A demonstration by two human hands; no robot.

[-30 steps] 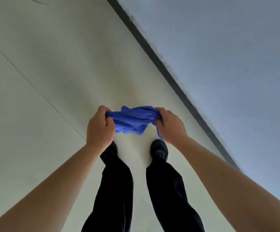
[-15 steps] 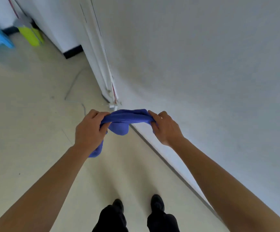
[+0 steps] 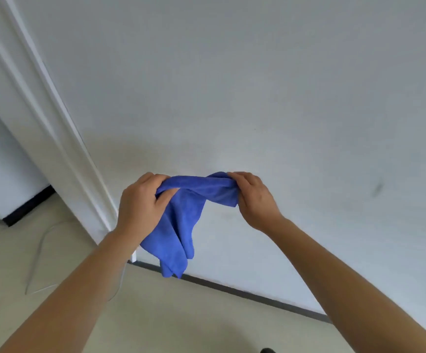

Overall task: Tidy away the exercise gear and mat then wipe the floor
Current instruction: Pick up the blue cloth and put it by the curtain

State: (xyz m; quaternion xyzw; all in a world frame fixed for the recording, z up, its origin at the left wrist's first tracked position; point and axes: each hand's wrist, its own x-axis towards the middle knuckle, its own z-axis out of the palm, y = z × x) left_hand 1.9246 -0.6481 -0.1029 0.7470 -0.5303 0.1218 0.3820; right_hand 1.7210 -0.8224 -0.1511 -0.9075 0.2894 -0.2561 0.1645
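A blue microfibre cloth (image 3: 183, 225) is held up in front of me between both hands. My left hand (image 3: 140, 202) grips its left end, and most of the cloth hangs down below that hand in folds. My right hand (image 3: 252, 197) pinches the right end, with a short stretch of cloth drawn between the two hands. The beige floor (image 3: 155, 314) lies below. No mat or exercise gear is in view.
A white wall (image 3: 257, 85) fills the view ahead, with a dark skirting strip (image 3: 245, 294) along its foot. A white door frame (image 3: 54, 128) runs down the left. A thin pale cable (image 3: 38, 253) loops on the floor. A shoe tip (image 3: 266, 350) shows at the bottom edge.
The view has tilted up from my feet and the floor to the wall. The bunched cloth has opened out, and a long part now hangs below my left hand.
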